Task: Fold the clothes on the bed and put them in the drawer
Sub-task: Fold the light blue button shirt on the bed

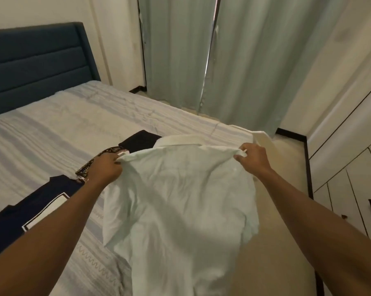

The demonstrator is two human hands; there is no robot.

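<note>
Left hand (106, 167) and right hand (253, 157) each pinch a shoulder of the white shirt (180, 199), held spread above the bed (52, 129) edge, apparently to square it for folding.

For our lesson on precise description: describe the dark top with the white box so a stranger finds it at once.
Start at the bed with the blue headboard. At its near edge, partly under the left forearm, lies the navy top. Unlike the black garment and the patterned cloth beyond, it bears a white-outlined rectangle.
</note>
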